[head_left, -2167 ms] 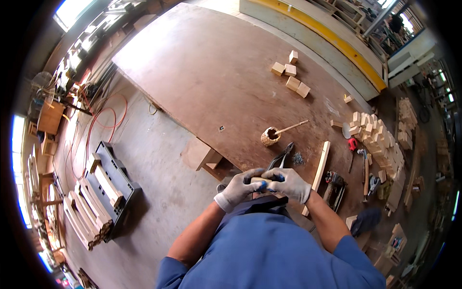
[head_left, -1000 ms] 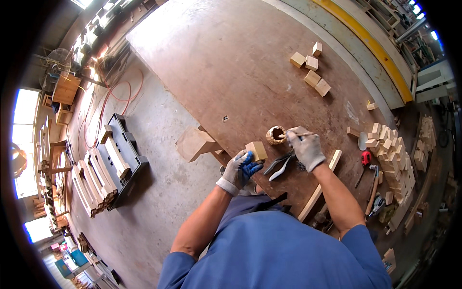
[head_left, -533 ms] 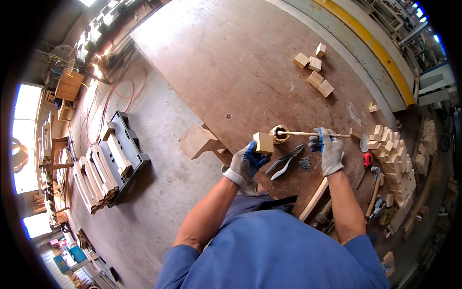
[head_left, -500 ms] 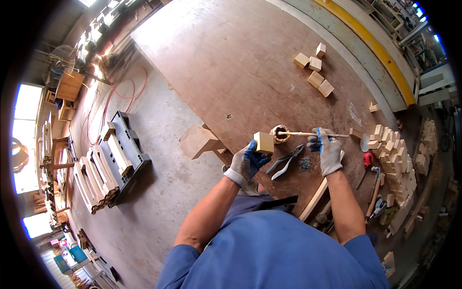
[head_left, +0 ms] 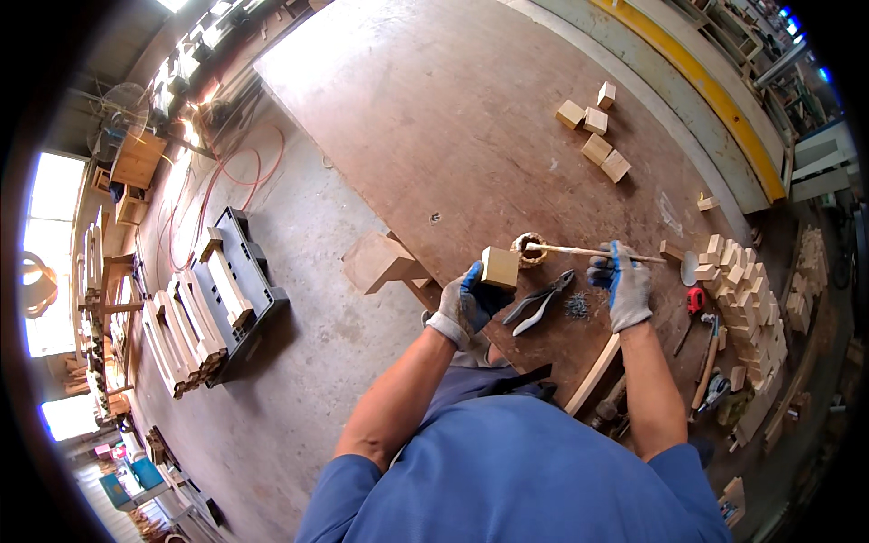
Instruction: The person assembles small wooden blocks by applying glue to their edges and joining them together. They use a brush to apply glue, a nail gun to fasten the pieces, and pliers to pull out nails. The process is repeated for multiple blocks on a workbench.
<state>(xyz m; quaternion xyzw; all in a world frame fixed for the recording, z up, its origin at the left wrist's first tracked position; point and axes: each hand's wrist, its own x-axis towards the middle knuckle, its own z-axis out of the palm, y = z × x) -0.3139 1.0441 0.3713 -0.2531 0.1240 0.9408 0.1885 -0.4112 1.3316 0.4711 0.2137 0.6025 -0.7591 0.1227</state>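
Observation:
My left hand, in a grey glove with blue fingers, is closed around a pale wooden block at the table's near edge. In my gloved right hand a thin wooden stick lies nearly level. Its left end is at the mouth of a small round pot with a crusty yellowish rim, just beyond the block. Whether the tip has bristles is too small to tell. Between my hands lie pliers with dark and pale handles, and a small heap of grey nails.
Several loose blocks lie farther off on the brown table. To the right stand stacked blocks, a red tape measure and a hammer. Wooden pieces rest on a black pallet on the floor at left.
The stick now slopes slightly more, its right end lower, and my right hand has shifted a little. The block stays in my left hand. The whole view has moved slightly.

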